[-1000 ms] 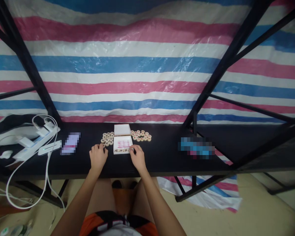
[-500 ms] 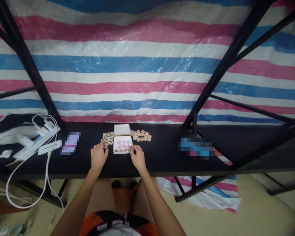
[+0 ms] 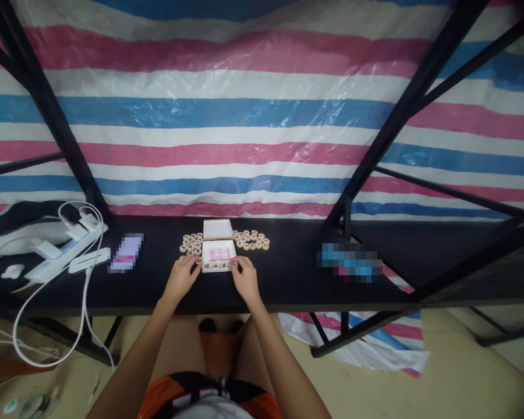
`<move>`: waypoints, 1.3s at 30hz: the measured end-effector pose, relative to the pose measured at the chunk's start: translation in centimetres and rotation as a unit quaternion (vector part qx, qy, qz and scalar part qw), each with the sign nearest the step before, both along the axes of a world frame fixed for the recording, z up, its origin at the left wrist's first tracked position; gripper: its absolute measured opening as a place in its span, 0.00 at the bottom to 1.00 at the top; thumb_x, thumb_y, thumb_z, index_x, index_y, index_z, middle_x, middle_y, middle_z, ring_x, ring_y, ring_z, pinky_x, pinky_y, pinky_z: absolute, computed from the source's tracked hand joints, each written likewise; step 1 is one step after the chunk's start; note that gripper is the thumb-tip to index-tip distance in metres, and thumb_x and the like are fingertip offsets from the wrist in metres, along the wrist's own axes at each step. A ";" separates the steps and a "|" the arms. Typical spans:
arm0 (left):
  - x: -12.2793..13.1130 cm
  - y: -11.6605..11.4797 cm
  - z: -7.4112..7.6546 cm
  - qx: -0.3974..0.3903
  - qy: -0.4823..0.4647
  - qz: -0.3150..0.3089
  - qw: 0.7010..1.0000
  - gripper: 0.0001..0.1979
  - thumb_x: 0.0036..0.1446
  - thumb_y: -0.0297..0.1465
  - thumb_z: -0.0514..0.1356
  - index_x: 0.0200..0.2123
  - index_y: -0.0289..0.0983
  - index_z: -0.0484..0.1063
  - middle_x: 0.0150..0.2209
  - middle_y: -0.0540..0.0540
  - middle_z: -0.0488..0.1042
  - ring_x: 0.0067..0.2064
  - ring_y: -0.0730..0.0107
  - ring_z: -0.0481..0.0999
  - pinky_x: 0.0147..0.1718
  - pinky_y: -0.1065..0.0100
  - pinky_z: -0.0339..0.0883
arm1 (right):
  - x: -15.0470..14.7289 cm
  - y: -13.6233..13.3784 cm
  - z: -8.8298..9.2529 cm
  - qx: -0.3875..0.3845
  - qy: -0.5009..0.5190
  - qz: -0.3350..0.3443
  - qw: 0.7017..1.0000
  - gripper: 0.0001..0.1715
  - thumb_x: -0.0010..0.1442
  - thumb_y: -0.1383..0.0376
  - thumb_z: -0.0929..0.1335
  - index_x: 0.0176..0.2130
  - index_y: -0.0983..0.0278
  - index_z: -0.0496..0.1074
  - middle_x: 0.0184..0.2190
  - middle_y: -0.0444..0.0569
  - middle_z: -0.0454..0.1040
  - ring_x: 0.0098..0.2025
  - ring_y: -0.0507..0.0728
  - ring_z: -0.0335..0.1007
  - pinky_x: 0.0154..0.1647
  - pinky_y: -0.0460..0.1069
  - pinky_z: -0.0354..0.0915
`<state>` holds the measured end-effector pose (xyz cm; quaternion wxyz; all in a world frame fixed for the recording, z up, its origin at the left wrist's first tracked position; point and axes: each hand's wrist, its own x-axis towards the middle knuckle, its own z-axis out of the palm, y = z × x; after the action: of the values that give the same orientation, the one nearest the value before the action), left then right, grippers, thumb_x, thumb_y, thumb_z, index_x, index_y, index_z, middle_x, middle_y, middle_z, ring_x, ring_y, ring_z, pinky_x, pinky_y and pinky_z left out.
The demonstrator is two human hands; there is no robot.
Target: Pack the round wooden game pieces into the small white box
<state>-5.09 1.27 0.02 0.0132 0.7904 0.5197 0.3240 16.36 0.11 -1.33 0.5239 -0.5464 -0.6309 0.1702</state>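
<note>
An open white box (image 3: pixel 206 254) stands on the black table, its lid (image 3: pixel 217 229) folded back behind it. Pink grid lines mark the box floor, and a row of xiangqi pieces (image 3: pixel 218 265) lies along its front side. My left hand (image 3: pixel 182 278) is closed, pinching a xiangqi piece (image 3: pixel 199 262) at the box's left wall. At the right wall, the fingers of my right hand (image 3: pixel 245 279) are curled onto the box edge. A group of dark-marked pieces (image 3: pixel 192 241) lies left of the box; red-marked pieces (image 3: pixel 251 238) lie to its right.
A blurred-out phone-like item (image 3: pixel 126 253) lies on the left, beside a white power strip (image 3: pixel 63 253) with looped cables. Another pixelated blue item (image 3: pixel 349 262) is at the right. Black metal posts (image 3: pixel 375 139) frame the table (image 3: pixel 288 279), with a striped tarp behind.
My left hand has moved right, from the dark-marked group to the box's left wall, bringing a piece along. My right hand stays at the box's right edge.
</note>
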 end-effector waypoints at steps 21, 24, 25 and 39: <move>2.6 2.4 0.5 -0.033 0.010 -0.013 0.999 0.08 0.60 0.31 0.54 0.37 0.39 0.74 0.40 0.45 0.77 0.45 0.59 0.72 0.46 0.60 0.62 | 0.1 0.0 0.0 0.004 -0.002 -0.001 1.000 0.13 0.59 0.67 0.61 0.35 0.62 0.75 0.37 0.50 0.74 0.43 0.58 0.68 0.49 0.52 0.62; 2.4 2.1 0.0 -0.022 0.028 -0.024 0.999 0.09 0.62 0.32 0.53 0.35 0.39 0.73 0.39 0.45 0.76 0.44 0.60 0.71 0.45 0.60 0.62 | 0.1 0.1 0.0 0.002 -0.004 0.001 1.000 0.12 0.59 0.67 0.62 0.36 0.62 0.75 0.37 0.51 0.74 0.43 0.58 0.68 0.49 0.53 0.62; 2.4 1.9 -0.1 -0.015 0.033 -0.027 0.999 0.10 0.62 0.33 0.53 0.34 0.38 0.73 0.39 0.45 0.76 0.44 0.60 0.71 0.44 0.60 0.61 | 0.1 0.1 0.0 0.002 -0.004 0.001 1.000 0.12 0.59 0.67 0.62 0.36 0.62 0.75 0.37 0.51 0.74 0.44 0.59 0.68 0.49 0.53 0.62; 2.1 1.7 -0.6 0.013 0.027 -0.045 0.999 0.12 0.63 0.32 0.51 0.33 0.37 0.73 0.37 0.43 0.72 0.42 0.62 0.70 0.45 0.60 0.64 | 0.0 -0.1 0.2 -0.004 -0.004 -0.005 1.000 0.13 0.58 0.66 0.61 0.35 0.62 0.75 0.37 0.51 0.74 0.43 0.58 0.69 0.49 0.52 0.62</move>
<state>-2.98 2.96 -0.58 0.0032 0.8216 0.4797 0.3080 16.33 0.03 -1.09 0.5202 -0.5520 -0.6296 0.1682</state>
